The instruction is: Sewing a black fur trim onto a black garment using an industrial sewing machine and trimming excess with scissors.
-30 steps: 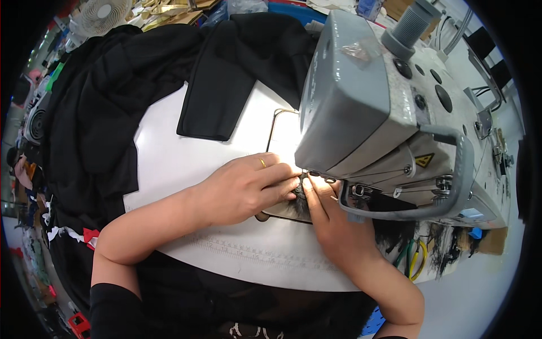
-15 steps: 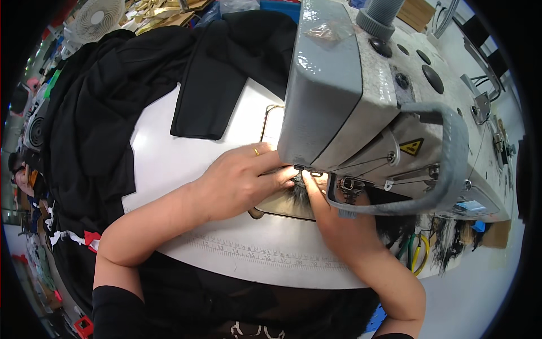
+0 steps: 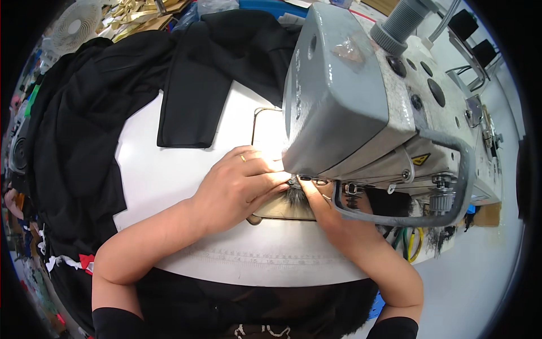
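A grey industrial sewing machine (image 3: 333, 96) stands over a white worktop (image 3: 141, 164), with a metal plate (image 3: 271, 213) under its head. A small tuft of dark fur (image 3: 296, 198) lies at the presser foot. My left hand (image 3: 240, 189), a ring on one finger, is closed, fingertips pinching the fur from the left. My right hand (image 3: 333, 217) has its index finger stretched onto the fur from the right, touching it; its other fingers are partly hidden behind the machine's grey guard.
Black fabric (image 3: 84, 113) is heaped over the back and left of the worktop, one folded panel (image 3: 186, 116) reaching inward. A white fan (image 3: 76, 25) is at upper left. Yellow-handled scissors (image 3: 418, 243) lie right of my right forearm. Red and white scraps (image 3: 84, 264) hang at lower left.
The view has shifted a little against the scene. My left hand sits slightly farther left in the picture. Both hands stay at the fur under the presser foot.
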A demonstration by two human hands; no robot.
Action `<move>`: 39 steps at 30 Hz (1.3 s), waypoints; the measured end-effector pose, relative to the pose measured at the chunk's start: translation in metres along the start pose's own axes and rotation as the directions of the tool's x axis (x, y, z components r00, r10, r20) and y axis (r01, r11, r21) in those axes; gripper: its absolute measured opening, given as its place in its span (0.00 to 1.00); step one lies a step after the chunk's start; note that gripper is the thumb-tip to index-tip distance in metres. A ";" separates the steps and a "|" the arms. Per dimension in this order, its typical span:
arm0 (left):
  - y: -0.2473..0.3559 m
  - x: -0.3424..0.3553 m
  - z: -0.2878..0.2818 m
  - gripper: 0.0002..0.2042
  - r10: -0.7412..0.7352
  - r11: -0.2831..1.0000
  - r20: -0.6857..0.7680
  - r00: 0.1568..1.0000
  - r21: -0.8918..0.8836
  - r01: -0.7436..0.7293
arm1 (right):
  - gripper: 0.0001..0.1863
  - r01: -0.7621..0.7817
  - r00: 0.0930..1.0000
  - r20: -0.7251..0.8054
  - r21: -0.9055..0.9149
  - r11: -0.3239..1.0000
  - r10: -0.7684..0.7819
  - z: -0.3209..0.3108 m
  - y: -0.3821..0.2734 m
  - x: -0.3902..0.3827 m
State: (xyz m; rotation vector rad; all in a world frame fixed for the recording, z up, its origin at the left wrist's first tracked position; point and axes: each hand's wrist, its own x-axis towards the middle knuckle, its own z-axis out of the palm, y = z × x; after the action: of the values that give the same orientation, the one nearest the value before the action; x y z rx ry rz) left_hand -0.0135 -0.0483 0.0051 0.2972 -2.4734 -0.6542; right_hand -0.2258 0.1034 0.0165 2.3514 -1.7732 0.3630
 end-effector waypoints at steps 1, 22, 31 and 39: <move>0.000 -0.002 0.001 0.08 -0.006 1.000 -0.012 1.000 0.010 0.006 | 0.21 -0.028 1.000 0.003 0.036 0.999 0.028 0.002 -0.002 -0.001; -0.009 0.002 0.016 0.08 0.104 0.979 -0.082 0.991 0.184 -0.088 | 0.23 -0.045 0.999 -0.023 -0.004 0.999 0.045 0.001 0.002 -0.001; -0.014 -0.006 -0.005 0.11 0.185 0.983 -0.012 0.983 -0.006 -0.186 | 0.27 -0.074 0.996 0.053 0.154 0.985 0.067 -0.008 -0.009 0.007; -0.022 -0.003 -0.006 0.12 0.356 0.910 -0.002 0.934 0.229 -0.347 | 0.28 0.100 0.990 -0.117 0.213 0.972 -0.076 0.002 -0.007 0.009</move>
State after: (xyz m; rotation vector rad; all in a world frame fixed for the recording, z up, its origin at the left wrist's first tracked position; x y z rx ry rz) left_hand -0.0061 -0.0687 -0.0030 -0.0547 -2.4718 -0.2133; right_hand -0.2162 0.0961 0.0172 2.4923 -1.6483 0.6903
